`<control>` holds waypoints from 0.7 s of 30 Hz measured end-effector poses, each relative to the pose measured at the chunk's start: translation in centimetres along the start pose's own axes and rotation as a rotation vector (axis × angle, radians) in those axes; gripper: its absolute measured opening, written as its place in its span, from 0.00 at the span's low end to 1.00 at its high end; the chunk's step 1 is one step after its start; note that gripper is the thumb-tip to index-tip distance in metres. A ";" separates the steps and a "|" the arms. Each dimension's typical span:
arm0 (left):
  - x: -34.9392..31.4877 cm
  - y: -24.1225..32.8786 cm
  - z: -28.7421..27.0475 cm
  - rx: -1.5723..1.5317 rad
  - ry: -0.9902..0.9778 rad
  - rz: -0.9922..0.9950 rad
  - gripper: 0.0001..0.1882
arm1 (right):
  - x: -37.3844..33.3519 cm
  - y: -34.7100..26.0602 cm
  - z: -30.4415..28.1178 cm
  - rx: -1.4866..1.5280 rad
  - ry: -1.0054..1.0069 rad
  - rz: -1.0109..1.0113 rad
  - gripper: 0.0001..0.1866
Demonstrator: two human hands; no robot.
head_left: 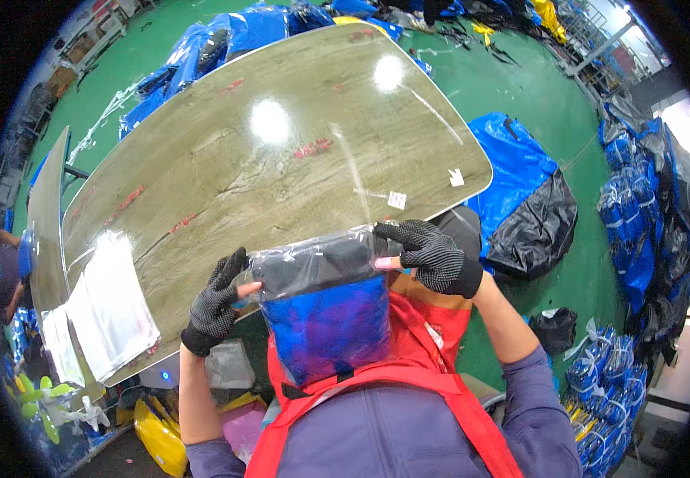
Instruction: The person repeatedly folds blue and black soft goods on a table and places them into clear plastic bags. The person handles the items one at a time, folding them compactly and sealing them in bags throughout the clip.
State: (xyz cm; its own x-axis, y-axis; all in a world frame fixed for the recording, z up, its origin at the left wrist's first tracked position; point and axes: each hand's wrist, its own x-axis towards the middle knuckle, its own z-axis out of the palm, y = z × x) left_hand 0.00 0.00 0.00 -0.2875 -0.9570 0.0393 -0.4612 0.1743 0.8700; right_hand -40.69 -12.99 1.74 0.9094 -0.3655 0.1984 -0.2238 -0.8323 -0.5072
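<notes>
A clear plastic bag with a folded blue and black fabric item inside rests against my front at the table's near edge. My left hand, in a dark dotted glove with a bare fingertip showing, pinches the bag's upper left corner. At the upper right corner, my right hand, gloved alike, is closed on the plastic. The bag's mouth edge stretches between the two hands, with the black part of the fabric uppermost and the blue below. Behind the bag is my red apron.
A wood-patterned table spreads ahead, with clear plastic bags piled at its left and small white labels near its right. Blue and black fabric lies on the green floor. Tied blue bundles stand far right. A fan is lower left.
</notes>
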 end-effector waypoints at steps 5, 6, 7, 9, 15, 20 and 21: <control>1.6 2.6 -1.2 0.545 0.214 -0.047 0.17 | 0.9 -3.2 -2.6 0.135 0.207 0.186 0.23; 2.9 2.4 0.9 0.387 0.409 -0.002 0.14 | 2.4 -3.5 -0.3 0.064 0.253 0.102 0.25; 4.4 1.9 3.2 0.278 0.479 -0.005 0.15 | 4.5 -3.8 2.6 -0.015 0.305 0.022 0.27; 7.0 0.9 6.8 0.578 0.242 0.153 0.20 | 6.9 -3.2 6.3 -0.224 0.153 -0.017 0.32; 0.9 -0.5 10.2 -0.324 0.534 -0.219 0.45 | 2.2 7.4 4.9 -0.609 0.121 0.509 0.36; 1.0 0.1 7.1 -0.666 0.152 -0.473 0.43 | 5.4 22.2 -2.0 -0.704 0.452 0.944 0.31; 1.1 -0.5 6.9 -0.634 0.135 -0.455 0.44 | 4.4 25.3 -3.7 -0.747 0.405 1.193 0.28</control>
State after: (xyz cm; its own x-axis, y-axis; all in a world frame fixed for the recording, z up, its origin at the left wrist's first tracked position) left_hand -5.84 0.50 -3.74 -0.0627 -0.9295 -0.3635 0.0686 -0.3674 0.9275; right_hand -43.66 -37.17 -7.10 -0.0717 -0.9624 0.2620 -0.9974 0.0695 -0.0175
